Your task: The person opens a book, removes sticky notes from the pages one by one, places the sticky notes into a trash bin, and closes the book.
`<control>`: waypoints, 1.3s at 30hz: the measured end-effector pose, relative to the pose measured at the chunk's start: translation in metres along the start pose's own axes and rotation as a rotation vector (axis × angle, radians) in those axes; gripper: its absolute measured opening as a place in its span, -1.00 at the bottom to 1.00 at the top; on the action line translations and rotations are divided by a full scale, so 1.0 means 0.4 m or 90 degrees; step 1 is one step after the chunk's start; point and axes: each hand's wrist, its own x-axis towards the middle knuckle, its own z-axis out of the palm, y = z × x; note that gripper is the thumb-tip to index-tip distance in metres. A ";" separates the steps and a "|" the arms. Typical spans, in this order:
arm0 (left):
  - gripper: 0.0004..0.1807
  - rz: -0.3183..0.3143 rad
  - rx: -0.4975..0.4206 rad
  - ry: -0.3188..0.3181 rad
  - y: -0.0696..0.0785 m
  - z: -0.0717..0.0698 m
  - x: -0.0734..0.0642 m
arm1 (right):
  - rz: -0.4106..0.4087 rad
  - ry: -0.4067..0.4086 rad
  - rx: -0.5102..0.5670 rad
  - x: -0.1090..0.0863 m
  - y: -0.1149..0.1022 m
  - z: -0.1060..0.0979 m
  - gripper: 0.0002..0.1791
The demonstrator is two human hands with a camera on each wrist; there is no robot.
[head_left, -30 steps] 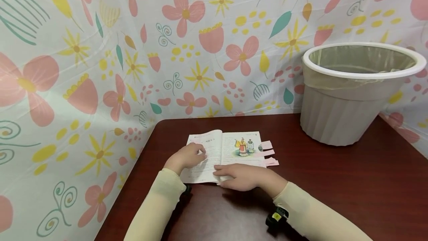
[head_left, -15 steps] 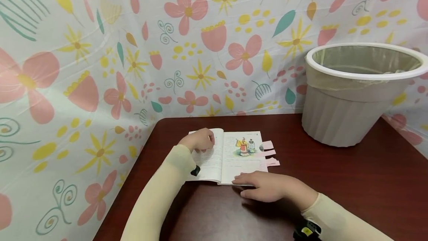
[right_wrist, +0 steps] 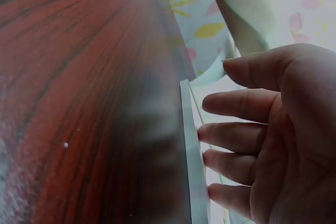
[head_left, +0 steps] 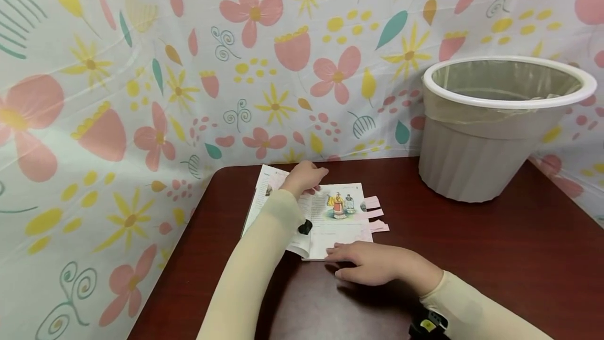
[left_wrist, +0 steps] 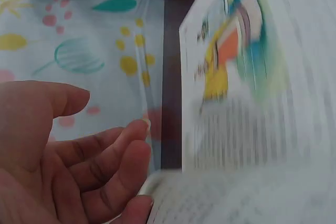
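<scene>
An open book [head_left: 337, 232] lies on the dark red table, its right page showing a colour picture of robed figures. At the top of the book, near the fold, is my left hand [head_left: 305, 176], its thumb apart from its loosely bent fingers. A turning page [head_left: 298, 246] bows up under the left forearm, and in the left wrist view the page's curled edge [left_wrist: 157, 182] meets the fingertips. More of the left side shows beyond the sleeve. My right hand [head_left: 377, 263] rests its fingertips on the book's lower edge, fingers extended; in the right wrist view these fingers [right_wrist: 236, 137] are spread.
Pink paper tabs [head_left: 375, 214] stick out from the book's right side. A grey bin [head_left: 472, 156] with a white rim and a plastic liner stands at the table's back right. Flower-patterned cloth [head_left: 292, 67] hangs behind and to the left of the table [head_left: 481, 256].
My left hand has moved up and right across the left page, bringing a page up and over with it. My right hand has slid right along the lower edge.
</scene>
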 end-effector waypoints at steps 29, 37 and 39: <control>-0.43 -0.073 0.150 -0.059 -0.018 0.055 0.054 | -0.008 -0.032 -0.029 0.011 -0.040 0.016 -0.51; -0.63 -0.036 0.193 0.002 -0.057 0.066 0.042 | 0.021 0.011 0.040 -0.021 0.020 -0.050 -0.60; -0.70 -0.018 0.185 0.000 -0.056 0.065 0.035 | 0.041 0.048 0.050 -0.031 0.048 -0.068 -0.60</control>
